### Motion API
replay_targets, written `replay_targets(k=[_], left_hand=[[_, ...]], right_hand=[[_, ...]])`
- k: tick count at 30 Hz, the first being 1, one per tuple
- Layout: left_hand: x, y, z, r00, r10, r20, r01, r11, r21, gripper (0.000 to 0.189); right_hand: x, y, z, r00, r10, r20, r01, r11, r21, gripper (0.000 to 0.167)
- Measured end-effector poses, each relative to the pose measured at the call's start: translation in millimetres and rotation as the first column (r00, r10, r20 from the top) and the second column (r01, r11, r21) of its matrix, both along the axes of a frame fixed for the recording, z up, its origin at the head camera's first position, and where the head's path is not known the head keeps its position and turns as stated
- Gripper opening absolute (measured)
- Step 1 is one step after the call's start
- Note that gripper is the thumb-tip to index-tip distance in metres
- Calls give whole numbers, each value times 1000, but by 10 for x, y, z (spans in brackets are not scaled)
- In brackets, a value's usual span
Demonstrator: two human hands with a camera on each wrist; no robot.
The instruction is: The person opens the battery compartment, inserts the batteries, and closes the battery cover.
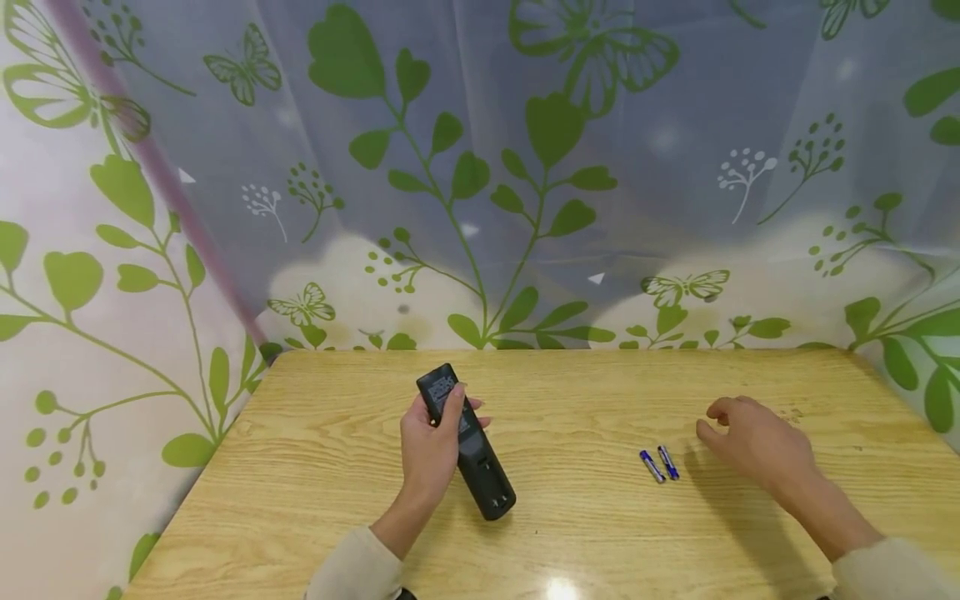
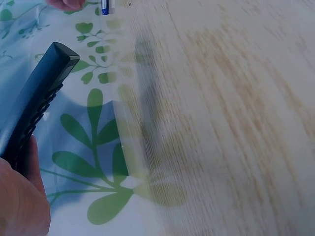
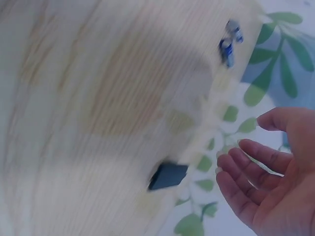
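Note:
My left hand (image 1: 431, 446) grips a black remote control (image 1: 480, 467), thumb across its labelled back, above the table. Its battery compartment is uncovered, with metal contacts showing at the lower end. In the left wrist view the remote (image 2: 37, 98) appears edge-on beside my hand (image 2: 22, 204). Two blue-and-silver batteries lie side by side on the table, one battery (image 1: 652, 467) left of the other battery (image 1: 668, 462). To their right hovers my right hand (image 1: 761, 442), fingers loosely bent and holding nothing. A small flat black piece, like a battery cover (image 3: 168, 176), shows in the right wrist view.
Both hands work over a light wood-grain table (image 1: 570, 533). A cloth backdrop (image 1: 480, 208) with green leaves and butterflies hangs along its far edge, and another patterned cloth (image 1: 112, 333) stands at the left.

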State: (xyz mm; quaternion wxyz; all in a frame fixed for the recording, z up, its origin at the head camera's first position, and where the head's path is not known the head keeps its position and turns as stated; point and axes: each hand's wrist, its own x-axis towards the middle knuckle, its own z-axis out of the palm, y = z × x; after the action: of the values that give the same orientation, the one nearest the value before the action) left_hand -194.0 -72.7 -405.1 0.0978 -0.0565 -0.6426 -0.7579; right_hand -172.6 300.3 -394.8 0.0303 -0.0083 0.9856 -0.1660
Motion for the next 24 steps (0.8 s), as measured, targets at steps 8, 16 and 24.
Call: replay_targets(k=[8,16,24], left_hand=[[15,0,7,1000,-7,1,7,1000,8,41],[20,2,-6,1000,-10,2,10,1000,23,38],[32,-3,-13,1000,-4,0,4,1000,18,38]], right_hand=[[31,-372,-4,996,82,-41,-85,993,-78,29],[42,-562,-127,990,131,-50,-136,986,-95,26],[59,-645,-196,985,154,-81,-160,984,-75,21]])
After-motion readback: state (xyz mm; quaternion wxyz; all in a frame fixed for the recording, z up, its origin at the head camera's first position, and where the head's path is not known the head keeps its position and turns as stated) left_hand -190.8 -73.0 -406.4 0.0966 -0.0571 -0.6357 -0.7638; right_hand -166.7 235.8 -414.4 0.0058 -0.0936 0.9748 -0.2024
